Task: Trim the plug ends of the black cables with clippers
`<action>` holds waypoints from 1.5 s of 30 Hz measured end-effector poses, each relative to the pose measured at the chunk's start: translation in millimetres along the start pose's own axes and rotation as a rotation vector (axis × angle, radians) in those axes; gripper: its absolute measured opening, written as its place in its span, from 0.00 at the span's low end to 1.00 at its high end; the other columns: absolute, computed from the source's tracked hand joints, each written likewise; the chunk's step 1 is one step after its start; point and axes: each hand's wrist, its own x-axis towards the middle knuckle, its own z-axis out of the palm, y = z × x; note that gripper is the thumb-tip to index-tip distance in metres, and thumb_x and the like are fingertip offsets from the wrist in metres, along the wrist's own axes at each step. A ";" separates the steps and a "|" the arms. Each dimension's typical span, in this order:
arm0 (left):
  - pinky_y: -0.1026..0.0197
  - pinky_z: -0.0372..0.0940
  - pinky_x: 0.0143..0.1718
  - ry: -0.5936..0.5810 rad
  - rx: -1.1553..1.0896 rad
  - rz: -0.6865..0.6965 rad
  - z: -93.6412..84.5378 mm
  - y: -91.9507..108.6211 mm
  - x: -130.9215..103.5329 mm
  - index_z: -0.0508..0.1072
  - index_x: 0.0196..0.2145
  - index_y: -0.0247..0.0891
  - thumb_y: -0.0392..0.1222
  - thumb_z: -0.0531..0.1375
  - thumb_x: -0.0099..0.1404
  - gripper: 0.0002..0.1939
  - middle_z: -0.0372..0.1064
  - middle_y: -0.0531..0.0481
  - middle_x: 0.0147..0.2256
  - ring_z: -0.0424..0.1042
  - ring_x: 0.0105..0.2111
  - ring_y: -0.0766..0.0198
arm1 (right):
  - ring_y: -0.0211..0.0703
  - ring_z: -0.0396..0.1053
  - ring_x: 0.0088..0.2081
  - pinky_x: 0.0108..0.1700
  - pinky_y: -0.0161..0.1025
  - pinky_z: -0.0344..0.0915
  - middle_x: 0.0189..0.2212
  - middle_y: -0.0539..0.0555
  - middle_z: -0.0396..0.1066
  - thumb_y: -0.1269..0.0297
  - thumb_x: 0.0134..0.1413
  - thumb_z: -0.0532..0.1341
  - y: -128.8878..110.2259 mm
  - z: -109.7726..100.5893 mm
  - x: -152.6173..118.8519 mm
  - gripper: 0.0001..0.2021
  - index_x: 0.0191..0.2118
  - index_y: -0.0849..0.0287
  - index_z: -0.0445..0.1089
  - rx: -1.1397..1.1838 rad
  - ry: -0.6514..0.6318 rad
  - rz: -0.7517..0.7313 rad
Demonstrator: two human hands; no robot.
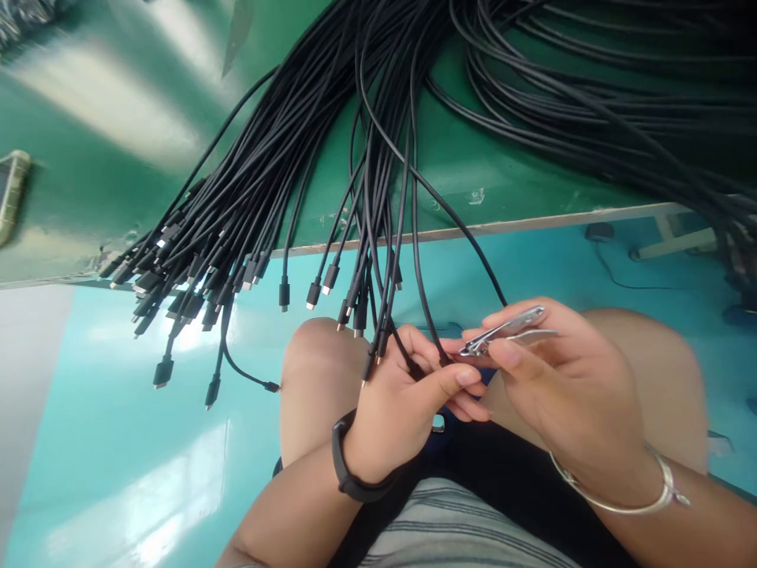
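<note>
Nail clippers (502, 331) of bright metal are in the right hand (573, 386), whose grip pinches them between thumb and fingers, their cutting end pointing left, close by the left hand's fingertips. Left of them, the left hand (393, 410) has its grip closed, thumb over fingers, on the end of a black cable (423, 292); the exact hold on the plug is hidden. Another cable (473, 244) runs down behind the right hand's fingers. Farther out, a thick bundle (254, 158) of black cables lies across the green bench (473, 170), its plugs hanging over the near edge, mostly to the left. More cables (591, 102) curve over the bench's far right. At the far left edge sits a phone-like object (13, 193), partly out of view. Below the bench is the shiny turquoise floor (254, 465).
</note>
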 end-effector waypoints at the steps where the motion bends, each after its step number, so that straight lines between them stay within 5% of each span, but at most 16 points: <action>1: 0.69 0.72 0.25 0.006 0.004 0.011 -1.4 -1.4 0.2 0.61 0.31 0.37 0.42 0.71 0.61 0.20 0.79 0.51 0.26 0.79 0.22 0.63 | 0.43 0.79 0.30 0.27 0.35 0.78 0.32 0.49 0.80 0.64 0.58 0.68 -1.6 2.2 -0.7 0.04 0.38 0.51 0.74 -0.014 -0.008 -0.013; 14: 0.70 0.69 0.24 0.072 0.064 -0.004 0.4 1.3 -0.6 0.58 0.30 0.39 0.42 0.71 0.60 0.22 0.75 0.55 0.21 0.77 0.20 0.64 | 0.36 0.75 0.21 0.23 0.30 0.75 0.26 0.45 0.77 0.69 0.59 0.67 1.0 4.1 -3.1 0.06 0.39 0.47 0.76 -0.059 -0.075 -0.060; 24: 0.71 0.68 0.21 0.084 0.042 -0.060 1.6 -2.7 1.9 0.59 0.31 0.38 0.43 0.73 0.57 0.23 0.77 0.52 0.24 0.76 0.20 0.65 | 0.37 0.76 0.25 0.25 0.31 0.76 0.32 0.47 0.79 0.63 0.57 0.69 4.0 -1.1 -3.1 0.04 0.38 0.46 0.76 -0.123 0.056 -0.051; 31: 0.72 0.59 0.18 0.020 0.259 -0.098 -4.4 -4.0 6.6 0.62 0.33 0.39 0.49 0.70 0.61 0.20 0.73 0.56 0.24 0.69 0.17 0.72 | 0.37 0.75 0.28 0.26 0.34 0.76 0.35 0.48 0.77 0.66 0.57 0.68 -5.1 -6.2 10.3 0.05 0.39 0.48 0.76 -0.048 -0.261 0.035; 35: 0.66 0.66 0.34 -0.029 0.340 0.033 -6.6 -2.9 7.1 0.68 0.46 0.39 0.47 0.66 0.66 0.15 0.74 0.48 0.43 0.70 0.31 0.71 | 0.37 0.78 0.36 0.36 0.31 0.76 0.34 0.47 0.79 0.66 0.54 0.69 -9.5 -16.7 24.4 0.04 0.37 0.50 0.77 -0.278 -0.066 -0.138; 39: 0.60 0.65 0.49 -0.106 0.203 -0.113 -3.8 -0.2 -3.3 0.61 0.64 0.47 0.43 0.63 0.68 0.29 0.56 0.46 0.65 0.68 0.51 0.61 | 0.39 0.76 0.42 0.48 0.36 0.72 0.37 0.47 0.78 0.66 0.53 0.70 -11.6 -33.4 37.8 0.05 0.37 0.52 0.77 -0.793 0.319 -0.441; 41: 0.59 0.65 0.48 -0.090 0.174 -0.137 -2.2 3.2 -11.5 0.58 0.68 0.50 0.44 0.62 0.69 0.32 0.52 0.47 0.67 0.66 0.53 0.59 | 0.43 0.76 0.44 0.50 0.41 0.71 0.38 0.49 0.79 0.66 0.54 0.70 -13.7 -40.7 41.8 0.05 0.37 0.54 0.77 -0.967 0.450 -0.545; 45: 0.59 0.65 0.41 -0.191 0.233 -0.169 -1.7 13.6 -23.8 0.61 0.67 0.49 0.50 0.56 0.73 0.27 0.63 0.43 0.60 0.68 0.44 0.61 | 0.48 0.76 0.47 0.50 0.45 0.71 0.39 0.52 0.79 0.67 0.55 0.69 -18.4 -45.4 43.3 0.06 0.39 0.56 0.77 -1.028 0.517 -0.611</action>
